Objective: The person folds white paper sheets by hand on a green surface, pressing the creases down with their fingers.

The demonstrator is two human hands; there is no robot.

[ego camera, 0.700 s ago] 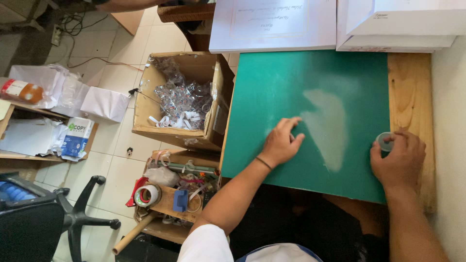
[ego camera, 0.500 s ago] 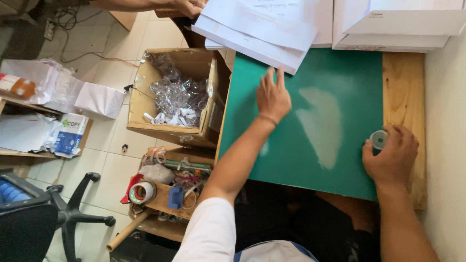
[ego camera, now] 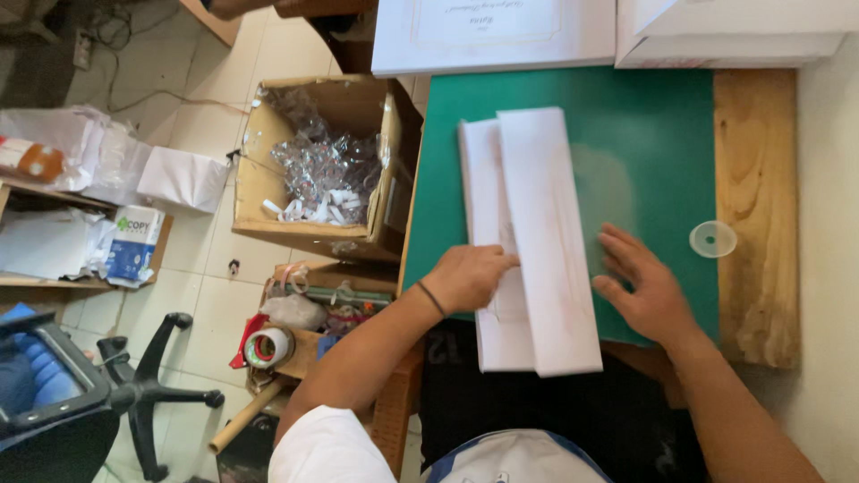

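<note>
A stack of folded white paper sheets (ego camera: 537,224) lies lengthwise on the green cutting mat (ego camera: 653,125), its near end hanging over the mat's front edge. My left hand (ego camera: 470,275) rests on the stack's left part, fingers curled and pointing right. My right hand (ego camera: 640,286) lies flat on the mat just right of the stack, fingers spread, touching its edge. A small clear round tape roll (ego camera: 713,239) sits on the mat's right border, apart from my right hand.
White boxes (ego camera: 725,31) and a large white sheet (ego camera: 492,31) lie at the table's far edge. A cardboard box of clear plastic scraps (ego camera: 322,165) stands on the floor to the left, above a crate of tape rolls (ego camera: 309,322). An office chair (ego camera: 134,394) is lower left.
The paper stack, earlier held at the far edge, now lies on the mat. My left hand came back onto it. My right hand let go of the tape roll and moved left.
</note>
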